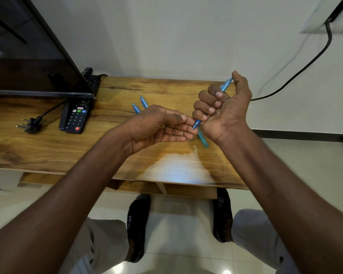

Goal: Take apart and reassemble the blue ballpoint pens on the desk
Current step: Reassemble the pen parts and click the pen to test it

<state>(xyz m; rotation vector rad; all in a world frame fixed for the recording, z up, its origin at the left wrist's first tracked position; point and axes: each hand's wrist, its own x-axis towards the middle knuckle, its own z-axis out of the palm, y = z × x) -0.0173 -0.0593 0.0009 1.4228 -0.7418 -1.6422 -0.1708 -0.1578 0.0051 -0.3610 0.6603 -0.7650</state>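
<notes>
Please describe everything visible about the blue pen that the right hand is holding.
The pen is slim, of translucent blue plastic as it looks. The right hand grips it in a fist, thumb at its upper end, so the middle is hidden. It slants, raised over the desk, its pointed tip low by the left hand fingertips. Whether they touch it is unclear.

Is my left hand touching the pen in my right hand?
Touching: the head view shows left hand fingertips meeting the held pen tip.
</notes>
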